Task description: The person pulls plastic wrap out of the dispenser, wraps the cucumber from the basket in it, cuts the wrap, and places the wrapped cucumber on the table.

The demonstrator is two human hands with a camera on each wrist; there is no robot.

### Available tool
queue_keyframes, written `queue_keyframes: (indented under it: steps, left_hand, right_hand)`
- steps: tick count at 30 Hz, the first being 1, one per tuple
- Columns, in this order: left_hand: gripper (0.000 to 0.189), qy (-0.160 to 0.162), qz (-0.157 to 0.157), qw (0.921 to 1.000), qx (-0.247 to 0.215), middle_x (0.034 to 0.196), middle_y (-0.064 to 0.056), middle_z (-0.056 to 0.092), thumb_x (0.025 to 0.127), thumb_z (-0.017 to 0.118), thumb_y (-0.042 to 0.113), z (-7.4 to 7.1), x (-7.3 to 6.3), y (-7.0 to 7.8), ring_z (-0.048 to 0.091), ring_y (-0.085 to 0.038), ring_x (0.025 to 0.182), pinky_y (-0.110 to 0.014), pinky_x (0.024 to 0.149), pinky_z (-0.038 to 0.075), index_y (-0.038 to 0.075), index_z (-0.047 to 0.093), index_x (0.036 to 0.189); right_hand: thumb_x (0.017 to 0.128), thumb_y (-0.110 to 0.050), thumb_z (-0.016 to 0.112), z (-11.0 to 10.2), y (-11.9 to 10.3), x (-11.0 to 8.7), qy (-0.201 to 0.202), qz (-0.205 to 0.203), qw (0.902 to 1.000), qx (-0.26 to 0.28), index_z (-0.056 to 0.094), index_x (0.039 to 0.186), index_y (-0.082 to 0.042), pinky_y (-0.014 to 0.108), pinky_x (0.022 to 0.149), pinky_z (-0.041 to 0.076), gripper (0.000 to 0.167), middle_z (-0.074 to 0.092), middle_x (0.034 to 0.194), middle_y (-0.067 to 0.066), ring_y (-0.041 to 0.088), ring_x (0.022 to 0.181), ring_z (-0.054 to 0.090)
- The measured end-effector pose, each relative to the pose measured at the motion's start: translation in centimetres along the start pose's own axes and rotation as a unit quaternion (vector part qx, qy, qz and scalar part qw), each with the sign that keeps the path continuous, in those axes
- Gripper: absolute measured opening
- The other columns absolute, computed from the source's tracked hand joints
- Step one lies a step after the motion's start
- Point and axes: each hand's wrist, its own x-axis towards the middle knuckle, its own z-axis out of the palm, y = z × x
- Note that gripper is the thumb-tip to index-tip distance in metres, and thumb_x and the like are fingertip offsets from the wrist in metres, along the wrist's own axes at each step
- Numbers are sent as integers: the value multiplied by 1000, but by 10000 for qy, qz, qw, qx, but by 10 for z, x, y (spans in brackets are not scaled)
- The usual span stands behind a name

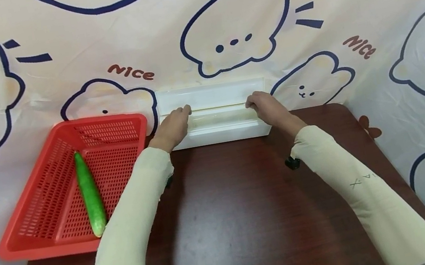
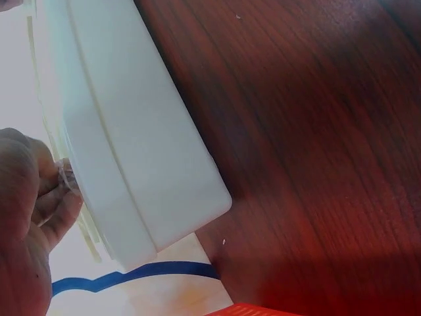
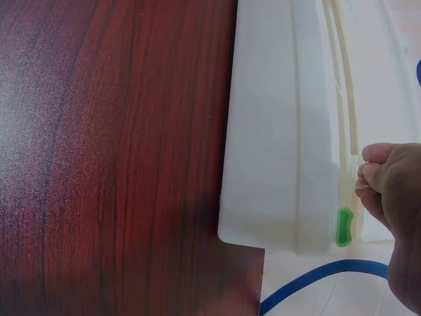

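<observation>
A long white cling film dispenser (image 1: 221, 135) lies at the far edge of the table, its lid (image 1: 210, 95) raised at the back. My left hand (image 1: 174, 127) is at its left end, fingertips pinching a crumpled edge of clear cling film (image 2: 67, 175). Over the right end, my right hand (image 1: 270, 108) pinches the film too, between thumb and fingers. A green cutter slider (image 3: 344, 227) sits on the dispenser just beside the right fingertips. The film roll inside is mostly hidden.
To the left stands a red plastic basket (image 1: 56, 250) with a cucumber (image 1: 90, 192) in it, close to my left forearm. The dark wooden table (image 1: 228, 224) stretches in front of the dispenser. Behind and to the right hangs a printed sheet (image 1: 161, 32) with cartoon outlines.
</observation>
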Motion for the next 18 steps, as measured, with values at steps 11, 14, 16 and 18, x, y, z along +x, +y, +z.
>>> queue_keyframes:
  steps: [11, 14, 16, 18]
  left_hand:
    - [33, -97, -97, 9997, -188, 124, -20, 62, 98, 64, 3, -3, 3, 0, 60, -33, 116, -46, 105, 51, 2, 56, 130]
    - [33, -140, -67, 9999, -21, 123, -21, 62, 97, 59, -6, -3, 3, 0, 60, -33, 116, -45, 104, 52, 1, 59, 129]
    - [34, -181, 2, 9998, 87, 123, -21, 62, 97, 56, -10, -3, 3, -1, 60, -33, 116, -44, 104, 52, 0, 59, 129]
    - [34, -258, 134, 9994, 197, 124, -20, 62, 98, 55, -10, -4, 4, -2, 60, -33, 117, -44, 104, 51, 1, 60, 129]
  right_hand:
    - [104, 0, 48, 2, 0, 0, -75, 98, 9999, 48, 68, 120, 3, 45, 97, 53, 25, 65, 113, 20, 34, 109, 63]
    - [103, 2, 47, 3, 0, -1, -152, 27, 9999, 14, 68, 120, 3, 45, 97, 53, 28, 64, 113, 21, 34, 110, 62]
    - [101, 3, 47, 2, 0, -2, -184, -32, 9998, -42, 69, 120, 4, 44, 97, 53, 28, 64, 112, 21, 34, 109, 61]
    - [101, 3, 48, 1, 0, -2, -185, -79, 9997, -103, 70, 118, 4, 44, 96, 53, 28, 64, 110, 20, 34, 108, 61]
